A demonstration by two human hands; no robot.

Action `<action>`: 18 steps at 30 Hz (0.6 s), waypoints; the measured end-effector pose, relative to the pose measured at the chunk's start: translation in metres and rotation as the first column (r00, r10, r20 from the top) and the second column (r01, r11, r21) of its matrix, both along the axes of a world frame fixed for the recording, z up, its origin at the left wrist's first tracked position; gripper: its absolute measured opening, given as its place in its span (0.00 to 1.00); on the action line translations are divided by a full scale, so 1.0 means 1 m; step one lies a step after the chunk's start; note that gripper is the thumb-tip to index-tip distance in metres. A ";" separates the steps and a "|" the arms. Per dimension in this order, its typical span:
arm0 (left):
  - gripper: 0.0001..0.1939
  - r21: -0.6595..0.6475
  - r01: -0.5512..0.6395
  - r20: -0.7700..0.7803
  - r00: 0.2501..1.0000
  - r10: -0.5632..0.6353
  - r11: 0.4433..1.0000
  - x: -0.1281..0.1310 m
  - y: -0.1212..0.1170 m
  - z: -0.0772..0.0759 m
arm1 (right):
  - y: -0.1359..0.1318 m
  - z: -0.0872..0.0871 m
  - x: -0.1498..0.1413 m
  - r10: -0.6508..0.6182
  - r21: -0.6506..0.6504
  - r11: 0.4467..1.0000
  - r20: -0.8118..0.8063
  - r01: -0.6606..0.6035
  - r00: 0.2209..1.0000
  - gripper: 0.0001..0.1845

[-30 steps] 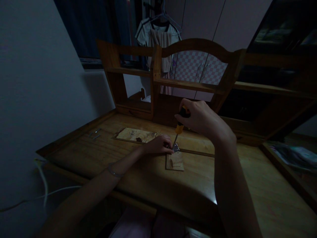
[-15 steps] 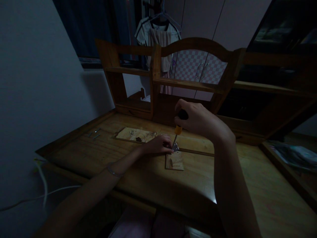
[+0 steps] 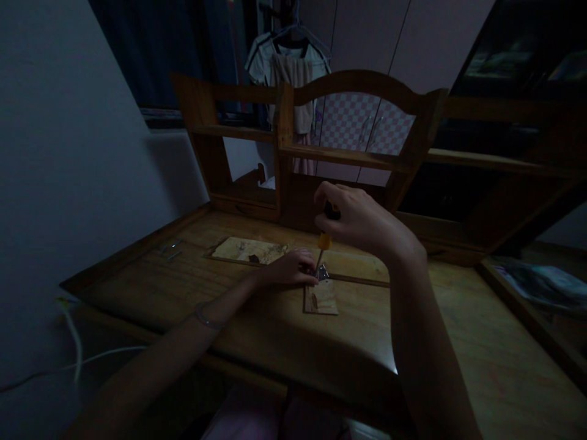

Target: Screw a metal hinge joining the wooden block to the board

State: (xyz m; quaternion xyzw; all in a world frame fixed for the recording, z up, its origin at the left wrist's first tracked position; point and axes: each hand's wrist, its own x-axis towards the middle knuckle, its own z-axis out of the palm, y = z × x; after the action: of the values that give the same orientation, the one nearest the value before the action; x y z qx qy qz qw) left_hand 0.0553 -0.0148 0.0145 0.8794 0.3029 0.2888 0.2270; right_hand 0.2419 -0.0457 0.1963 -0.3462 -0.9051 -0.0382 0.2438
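My right hand (image 3: 355, 214) is wrapped round the black and yellow handle of a screwdriver (image 3: 325, 240). The shaft slants down to a small metal hinge (image 3: 323, 272), its tip partly hidden by my left fingers. That hinge sits where a small wooden board (image 3: 324, 300) meets a longer wooden board (image 3: 238, 249) lying crosswise behind it. My left hand (image 3: 293, 267) rests over the long board, thumb and fingers drawn together at the hinge's left edge beside the tip. What they pinch there cannot be made out.
Several small metal pieces (image 3: 174, 254) lie on the desk (image 3: 229, 299) at the left. A wooden shelf unit (image 3: 284, 122) rises along the desk's back. On the right, past a raised wooden edge, is a pile of flat items (image 3: 541, 282). A white cable (image 3: 77, 342) hangs at lower left.
The view has shifted slightly. My right hand has turned a little round the screwdriver handle, and the screwdriver stays at the hinge. My left hand keeps its place.
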 end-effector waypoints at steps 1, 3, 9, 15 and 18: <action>0.13 -0.012 0.002 0.003 1.000 -0.002 1.000 0.000 0.000 0.000 | 0.000 0.000 0.000 -0.002 -0.012 1.000 -0.002 0.002 1.000 0.14; 0.12 -0.022 0.008 0.008 1.000 -0.008 1.000 0.000 0.000 0.000 | 0.000 -0.001 -0.001 -0.018 -0.031 0.999 0.001 0.018 1.000 0.15; 0.10 -0.016 0.031 0.010 0.999 -0.031 0.999 -0.001 0.003 -0.003 | 0.003 -0.002 -0.003 -0.092 0.043 0.995 0.012 0.092 0.996 0.11; 0.09 -0.061 0.035 0.055 0.998 -0.032 0.998 0.000 -0.001 0.001 | -0.001 -0.003 -0.004 -0.002 0.000 1.000 -0.007 0.002 1.000 0.17; 0.09 -0.080 0.015 0.063 0.998 -0.010 0.997 0.000 -0.002 0.001 | -0.002 -0.004 -0.005 -0.022 -0.025 0.999 0.004 0.022 1.000 0.17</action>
State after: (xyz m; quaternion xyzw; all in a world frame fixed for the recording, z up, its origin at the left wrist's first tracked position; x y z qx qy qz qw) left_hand 0.0554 -0.0168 0.0156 0.8620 0.3015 0.3024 0.2731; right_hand 0.2368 -0.0474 0.1921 -0.3590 -0.9021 -0.0303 0.2375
